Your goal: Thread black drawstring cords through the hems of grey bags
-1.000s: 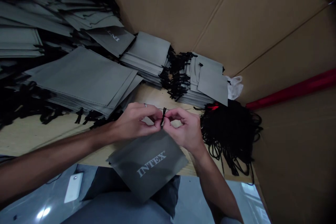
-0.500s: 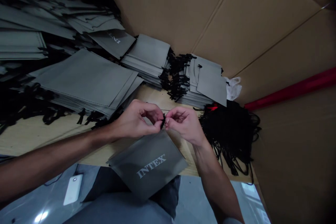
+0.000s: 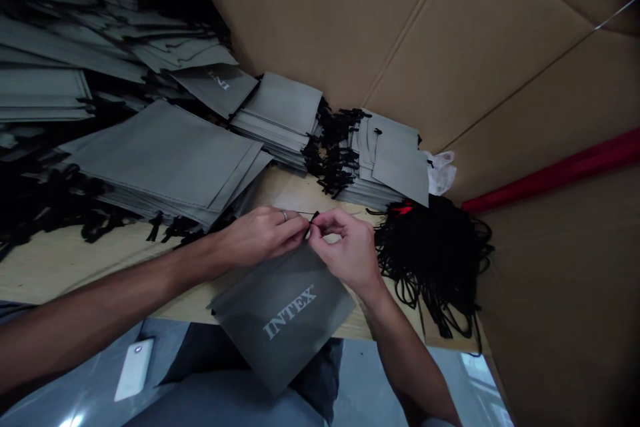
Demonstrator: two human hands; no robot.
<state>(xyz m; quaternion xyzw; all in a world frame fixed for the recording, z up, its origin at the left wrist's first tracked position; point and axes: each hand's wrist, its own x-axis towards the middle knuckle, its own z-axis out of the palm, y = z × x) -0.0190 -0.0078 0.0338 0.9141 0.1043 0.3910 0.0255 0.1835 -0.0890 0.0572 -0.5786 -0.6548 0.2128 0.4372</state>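
Note:
A grey pouch printed INTEX (image 3: 287,313) hangs over the table's front edge, its top corner under my fingers. At that corner my left hand (image 3: 273,232) pinches a black drawstring (image 3: 314,217), the back of the hand turned up and a ring showing. Close against it, my right hand (image 3: 347,240) has thumb and forefinger closed on the same drawstring. The fingertips nearly touch, and they partly hide the cord.
Stacks of grey pouches (image 3: 165,153) with black cord ends lie at the left and the back. A heap of black cords (image 3: 433,260) is at the right, near a white plastic bag (image 3: 440,172). Cardboard (image 3: 350,20) walls the back and right; a red strip (image 3: 550,173) crosses it.
My left hand has rolled over so its back faces up, fingers still at the drawstring. My right hand stays pinched at the corner, and the pouch has barely shifted.

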